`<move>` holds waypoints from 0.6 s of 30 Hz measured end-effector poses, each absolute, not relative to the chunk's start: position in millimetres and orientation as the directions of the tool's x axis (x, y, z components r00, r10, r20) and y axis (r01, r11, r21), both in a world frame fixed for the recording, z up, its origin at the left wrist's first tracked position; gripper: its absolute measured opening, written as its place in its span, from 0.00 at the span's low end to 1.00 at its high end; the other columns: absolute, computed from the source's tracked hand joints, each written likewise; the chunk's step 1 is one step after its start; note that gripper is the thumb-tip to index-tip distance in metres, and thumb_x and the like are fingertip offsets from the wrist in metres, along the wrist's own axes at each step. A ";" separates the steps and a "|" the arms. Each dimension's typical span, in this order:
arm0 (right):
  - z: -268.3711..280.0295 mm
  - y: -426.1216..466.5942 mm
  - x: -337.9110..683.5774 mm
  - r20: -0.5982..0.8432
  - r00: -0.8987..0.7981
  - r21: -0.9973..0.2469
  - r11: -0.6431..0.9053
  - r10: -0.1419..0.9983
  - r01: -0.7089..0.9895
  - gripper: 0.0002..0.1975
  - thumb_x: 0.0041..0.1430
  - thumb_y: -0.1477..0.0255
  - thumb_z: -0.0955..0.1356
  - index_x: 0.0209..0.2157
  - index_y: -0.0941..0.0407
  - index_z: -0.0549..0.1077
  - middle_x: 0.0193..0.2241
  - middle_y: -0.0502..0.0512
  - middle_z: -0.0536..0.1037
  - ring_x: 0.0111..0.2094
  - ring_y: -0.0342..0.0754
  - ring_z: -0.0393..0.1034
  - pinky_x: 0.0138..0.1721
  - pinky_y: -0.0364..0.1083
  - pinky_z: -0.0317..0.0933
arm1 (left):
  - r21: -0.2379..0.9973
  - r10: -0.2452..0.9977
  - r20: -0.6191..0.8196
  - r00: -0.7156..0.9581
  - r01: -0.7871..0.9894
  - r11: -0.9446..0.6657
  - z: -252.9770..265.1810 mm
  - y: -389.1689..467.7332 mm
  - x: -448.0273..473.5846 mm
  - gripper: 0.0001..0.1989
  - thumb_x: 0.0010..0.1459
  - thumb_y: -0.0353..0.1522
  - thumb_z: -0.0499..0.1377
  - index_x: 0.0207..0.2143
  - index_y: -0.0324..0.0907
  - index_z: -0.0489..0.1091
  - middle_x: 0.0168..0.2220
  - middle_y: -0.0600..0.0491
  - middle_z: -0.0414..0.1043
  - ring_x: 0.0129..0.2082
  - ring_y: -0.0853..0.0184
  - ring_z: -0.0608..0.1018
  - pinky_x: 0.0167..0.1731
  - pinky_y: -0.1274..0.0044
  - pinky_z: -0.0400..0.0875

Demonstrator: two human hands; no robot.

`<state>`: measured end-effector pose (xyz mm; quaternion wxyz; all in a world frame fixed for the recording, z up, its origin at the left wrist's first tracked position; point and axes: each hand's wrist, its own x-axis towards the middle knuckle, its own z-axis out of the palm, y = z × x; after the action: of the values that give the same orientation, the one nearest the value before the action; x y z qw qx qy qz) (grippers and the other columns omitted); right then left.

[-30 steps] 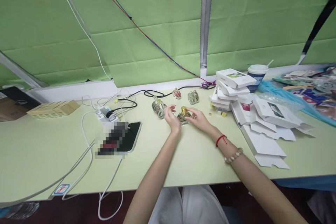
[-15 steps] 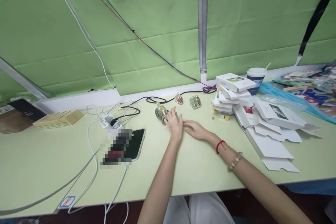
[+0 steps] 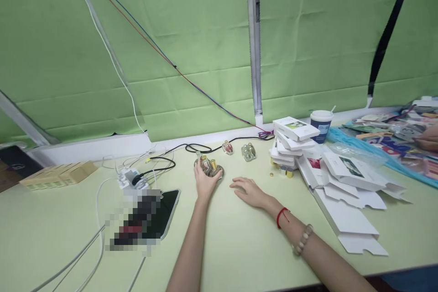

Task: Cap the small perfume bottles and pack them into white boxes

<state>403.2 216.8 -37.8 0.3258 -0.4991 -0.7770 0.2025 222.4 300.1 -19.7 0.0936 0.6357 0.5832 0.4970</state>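
Note:
My left hand [image 3: 204,185] curves around a cluster of small glass bottles [image 3: 216,171] with gold caps, thumb on the right side and fingers on the left. Its fingers partly cover the bottles, which stand close together on the table. My right hand [image 3: 251,191] rests low over the tabletop, palm down, with loosely spread fingers and nothing in them. Beyond the hands stand a small reddish bottle [image 3: 227,147] and a group of clear greenish bottles [image 3: 248,152]. A tiny gold ring or cap [image 3: 271,174] lies right of these.
White flat boxes [image 3: 296,128] are stacked at right, with opened boxes [image 3: 345,214] in front. A lidded paper cup [image 3: 320,126] stands behind. At left are a phone [image 3: 170,212], a power strip [image 3: 132,182], cables and yellowish cartons [image 3: 61,175]. Another person's hand [image 3: 429,139] shows at far right.
My left hand has shifted from the right side of the bottle cluster to wrap around it. My hands have moved apart, and the view has tilted upward.

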 end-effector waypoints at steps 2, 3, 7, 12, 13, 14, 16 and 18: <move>-36.2 217.1 402.6 0.311 -0.289 -0.642 0.424 0.905 0.639 0.15 0.59 0.73 0.62 0.46 0.53 0.71 0.52 0.55 0.68 0.55 0.47 0.58 0.57 0.51 0.47 | 0.709 0.866 0.479 -0.142 0.644 -0.287 -21.4 311.1 211.4 0.44 0.41 0.45 0.64 0.59 0.42 0.52 0.61 0.43 0.51 0.60 0.56 0.59 0.57 0.66 0.56; -35.5 217.4 402.1 0.315 -0.286 -0.643 0.425 0.905 0.637 0.14 0.58 0.73 0.62 0.46 0.53 0.72 0.51 0.55 0.69 0.55 0.47 0.59 0.56 0.50 0.47 | 0.720 0.871 0.466 -0.154 0.638 -0.272 -22.4 315.8 207.0 0.42 0.42 0.45 0.63 0.58 0.41 0.54 0.60 0.43 0.53 0.59 0.56 0.60 0.57 0.66 0.56; -36.3 220.0 398.7 0.330 -0.252 -0.651 0.412 0.910 0.637 0.13 0.57 0.73 0.63 0.44 0.53 0.73 0.49 0.54 0.70 0.52 0.47 0.61 0.54 0.50 0.49 | 0.724 0.835 0.481 -0.266 0.658 -0.208 -25.0 322.4 201.5 0.42 0.46 0.43 0.61 0.59 0.38 0.50 0.58 0.38 0.56 0.58 0.52 0.60 0.55 0.61 0.57; -38.2 220.7 391.8 0.348 -0.212 -0.642 0.397 0.913 0.656 0.13 0.57 0.75 0.62 0.43 0.52 0.72 0.47 0.54 0.70 0.51 0.47 0.61 0.52 0.50 0.50 | 0.355 0.588 0.809 -0.012 0.807 -0.473 -29.4 313.1 225.3 0.27 0.55 0.35 0.54 0.56 0.37 0.55 0.58 0.36 0.53 0.60 0.52 0.57 0.56 0.58 0.53; -37.8 219.5 389.4 0.350 -0.207 -0.630 0.393 0.914 0.669 0.14 0.57 0.75 0.62 0.43 0.52 0.72 0.47 0.54 0.70 0.50 0.47 0.61 0.52 0.50 0.50 | 0.261 0.572 0.804 0.165 0.766 -0.587 -30.8 314.7 234.0 0.24 0.55 0.34 0.54 0.54 0.38 0.58 0.56 0.38 0.57 0.58 0.54 0.60 0.56 0.61 0.54; -37.2 217.9 386.4 0.351 -0.201 -0.616 0.387 0.914 0.686 0.14 0.57 0.76 0.61 0.44 0.52 0.71 0.47 0.54 0.70 0.50 0.47 0.61 0.52 0.50 0.50 | 0.211 0.571 0.757 0.318 0.708 -0.674 -32.3 318.7 243.6 0.23 0.55 0.33 0.53 0.54 0.39 0.58 0.55 0.40 0.60 0.57 0.56 0.63 0.55 0.63 0.56; -36.4 213.3 378.2 0.350 -0.186 -0.583 0.369 0.918 0.724 0.15 0.59 0.76 0.60 0.45 0.53 0.70 0.47 0.54 0.70 0.51 0.48 0.60 0.53 0.51 0.51 | 0.264 0.612 0.697 0.374 0.660 -0.704 -34.5 334.3 264.4 0.25 0.56 0.34 0.52 0.56 0.40 0.55 0.53 0.43 0.62 0.55 0.58 0.65 0.54 0.63 0.59; -36.9 208.1 368.0 0.344 -0.160 -0.551 0.336 0.925 0.764 0.16 0.60 0.76 0.58 0.48 0.53 0.68 0.49 0.56 0.69 0.54 0.50 0.58 0.55 0.53 0.49 | 0.412 0.702 0.680 0.210 0.683 -0.603 -35.1 357.3 284.3 0.33 0.54 0.38 0.55 0.59 0.35 0.48 0.57 0.38 0.56 0.58 0.55 0.60 0.56 0.62 0.56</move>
<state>368.0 208.1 -36.9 0.3225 -0.5622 -0.7512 0.1252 284.3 357.3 -35.1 0.0110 0.7777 0.4453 0.4436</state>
